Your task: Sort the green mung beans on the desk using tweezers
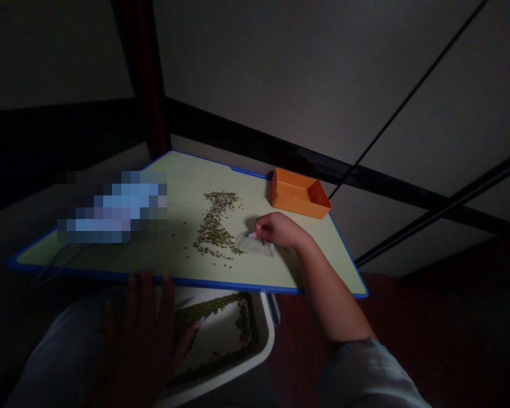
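Observation:
My right hand (pixel 276 231) pinches a clear half-round plastic piece, which looks like a protractor (pixel 258 248), near its top. The piece lies low over the board (pixel 306 249), just right of a scattered patch of small green-brown grains (pixel 215 226). My left hand (pixel 144 334) is dark in the shade, its fingers spread at the near edge of the board. It covers the left part of a white tub (pixel 267 340) in which more green grains (pixel 208 309) lie along the sides, with the pale bottom showing between them.
An orange open box (pixel 301 194) stands at the far right of the pale, blue-edged board. To the left is a pixelated bluish patch (pixel 114 207), with a thin clear loop or cord (pixel 59 263) below it. A panelled wall (pixel 255 79) rises right behind the board.

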`<state>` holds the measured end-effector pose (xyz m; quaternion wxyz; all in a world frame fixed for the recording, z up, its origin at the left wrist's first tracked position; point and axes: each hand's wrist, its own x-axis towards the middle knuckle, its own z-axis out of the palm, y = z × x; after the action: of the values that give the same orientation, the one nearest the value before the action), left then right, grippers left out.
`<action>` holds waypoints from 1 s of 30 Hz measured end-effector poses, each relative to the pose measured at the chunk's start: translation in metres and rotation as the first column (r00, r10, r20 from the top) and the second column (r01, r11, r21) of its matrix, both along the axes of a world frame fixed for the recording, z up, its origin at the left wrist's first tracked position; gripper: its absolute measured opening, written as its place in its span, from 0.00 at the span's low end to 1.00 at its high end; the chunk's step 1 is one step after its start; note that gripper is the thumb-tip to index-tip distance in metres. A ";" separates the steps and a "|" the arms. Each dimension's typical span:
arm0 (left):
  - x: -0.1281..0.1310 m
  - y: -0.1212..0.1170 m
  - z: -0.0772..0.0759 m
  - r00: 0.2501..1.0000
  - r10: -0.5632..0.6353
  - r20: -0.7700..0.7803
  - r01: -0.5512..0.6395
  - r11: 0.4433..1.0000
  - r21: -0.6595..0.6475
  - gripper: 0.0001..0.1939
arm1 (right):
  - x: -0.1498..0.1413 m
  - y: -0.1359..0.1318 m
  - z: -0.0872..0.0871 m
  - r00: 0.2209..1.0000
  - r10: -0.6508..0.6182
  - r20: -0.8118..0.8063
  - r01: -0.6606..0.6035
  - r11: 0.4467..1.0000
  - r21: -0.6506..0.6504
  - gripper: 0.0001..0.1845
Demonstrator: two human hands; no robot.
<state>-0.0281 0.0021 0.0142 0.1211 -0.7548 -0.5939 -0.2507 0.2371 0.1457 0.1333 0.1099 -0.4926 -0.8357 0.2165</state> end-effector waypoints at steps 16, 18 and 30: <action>0.001 -0.001 0.000 1.000 0.007 0.020 -0.007 1.000 0.015 0.44 | 0.004 -0.003 0.004 0.999 -0.044 0.010 0.044 0.996 -0.082 0.11; 0.001 -0.001 0.000 1.000 0.010 0.023 -0.010 1.000 0.012 0.43 | 0.004 -0.003 0.004 0.999 -0.035 0.018 0.037 0.993 -0.112 0.10; 0.004 -0.002 0.003 1.000 0.018 0.021 -0.018 1.000 -0.005 0.41 | -0.001 -0.006 0.002 0.998 0.055 0.006 -0.053 0.981 -0.187 0.12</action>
<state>-0.0243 0.0001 0.0169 0.1154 -0.7470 -0.6025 -0.2563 0.2357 0.1398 0.1357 0.0527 -0.4792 -0.8254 0.2938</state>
